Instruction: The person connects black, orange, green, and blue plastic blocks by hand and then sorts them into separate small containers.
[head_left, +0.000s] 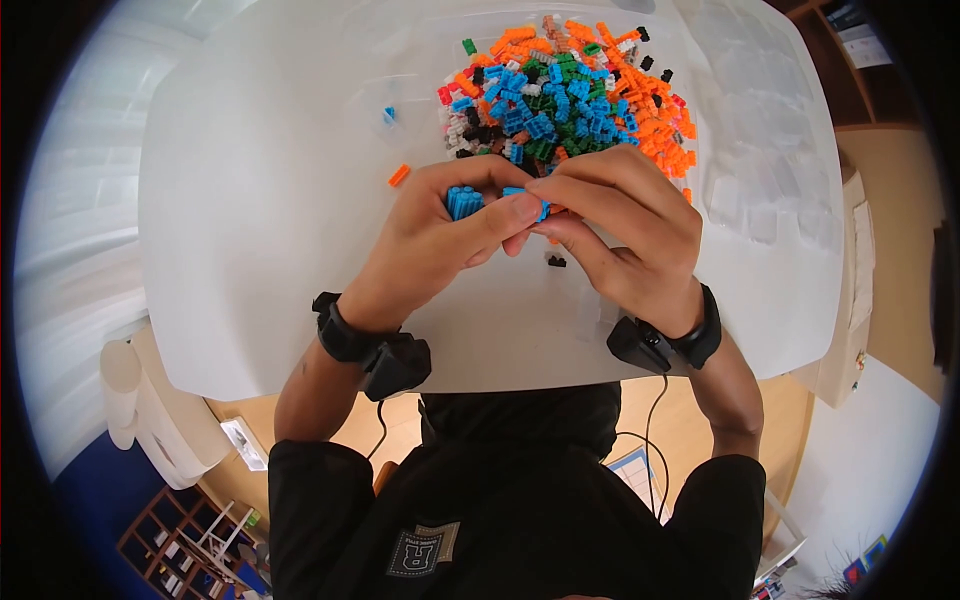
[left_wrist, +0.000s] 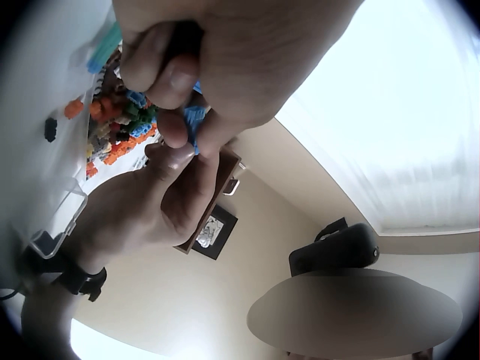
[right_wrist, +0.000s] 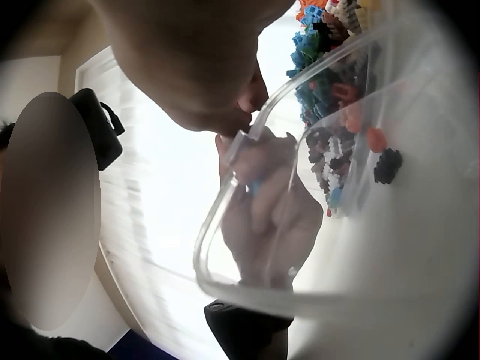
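Note:
Over the near side of the white table (head_left: 270, 240), my two hands meet at the fingertips. My left hand (head_left: 425, 225) keeps a bundle of blue toy bricks (head_left: 463, 203) between its thumb and curled fingers. Its thumb tip also presses a small blue brick (head_left: 543, 212), seen edge-on in the left wrist view as a blue brick (left_wrist: 195, 124). From the other side my right hand (head_left: 640, 225) pinches that same small brick with thumb and index finger. Fingers hide much of it. In the right wrist view a clear plastic rim (right_wrist: 300, 304) crosses in front of the left hand (right_wrist: 262, 217).
A large heap of mixed bricks (head_left: 565, 100) lies just beyond the hands. Stray pieces are an orange brick (head_left: 399, 175), a blue brick (head_left: 389, 115) and a black brick (head_left: 556, 261). Clear plastic trays (head_left: 770, 130) stand along the right side.

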